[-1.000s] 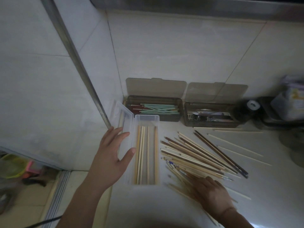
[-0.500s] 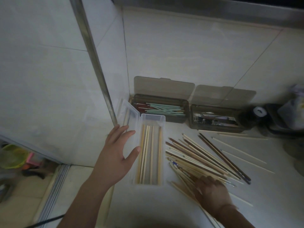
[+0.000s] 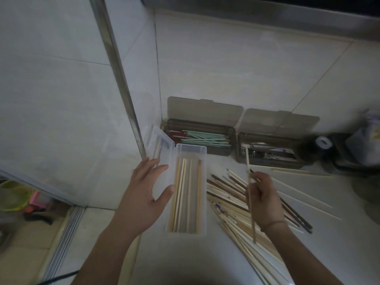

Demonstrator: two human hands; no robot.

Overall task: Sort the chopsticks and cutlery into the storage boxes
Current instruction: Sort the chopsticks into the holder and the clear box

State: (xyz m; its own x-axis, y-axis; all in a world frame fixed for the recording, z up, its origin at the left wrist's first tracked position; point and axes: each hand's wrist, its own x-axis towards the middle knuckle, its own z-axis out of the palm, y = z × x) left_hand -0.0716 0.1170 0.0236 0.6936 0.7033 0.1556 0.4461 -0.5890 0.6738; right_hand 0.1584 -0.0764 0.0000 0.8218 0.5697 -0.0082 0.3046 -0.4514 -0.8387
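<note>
Where right hand (image 3: 265,199) pinches, pale slender chopstick (image 3: 250,194).

No legible text, label, brand, number or sign appears anywhere in the view. The pale package (image 3: 370,138) at the far right carries yellowish markings, but they are too blurred to read. The storage boxes (image 3: 200,138) show no readable marking.

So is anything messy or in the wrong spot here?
Yes. A heap of wooden chopsticks lies criss-crossed on the counter beside the clear box, unsorted. A few pale chopsticks lie apart to the right. One stick stands behind the clear box's open lid, outside it.
</note>
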